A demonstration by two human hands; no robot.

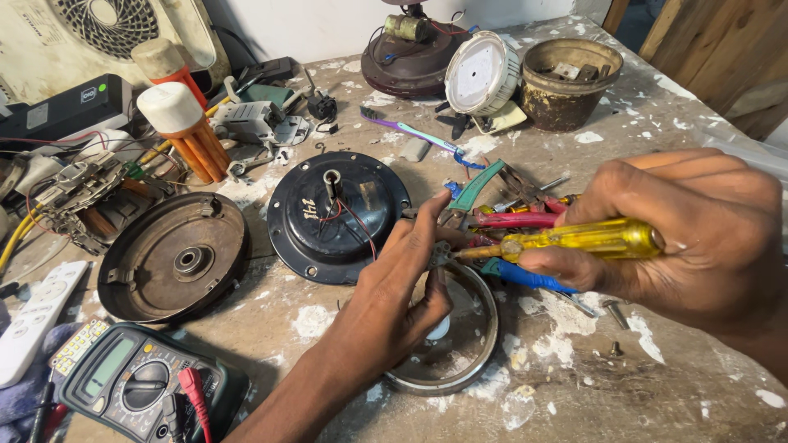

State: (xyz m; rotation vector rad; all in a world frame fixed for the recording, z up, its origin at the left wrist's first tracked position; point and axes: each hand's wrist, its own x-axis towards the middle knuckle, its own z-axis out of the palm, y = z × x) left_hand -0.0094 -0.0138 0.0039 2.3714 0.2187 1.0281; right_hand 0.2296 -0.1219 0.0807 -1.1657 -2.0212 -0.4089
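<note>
Paint-spattered wooden desk (657, 123), white flecks all over, fills the frame; white wall along the top edge, wood panelling upper right. Right hand (698, 238), grip clenched on a yellow-handled screwdriver (574, 240), right of centre. Left hand (394, 295) at centre, fingertips pinching a small metal part (437, 256) against the screwdriver tip. Shiny metal ring cover (464, 344) lies under the left hand. Black motor housing (336, 215) centre, rusty brown cover (176, 256) to its left. Multimeter (135, 381) lower left, white remote (37, 316) at left edge. Rusty pot (566, 82) top right, pliers pile (509, 209) behind the hands.
</note>
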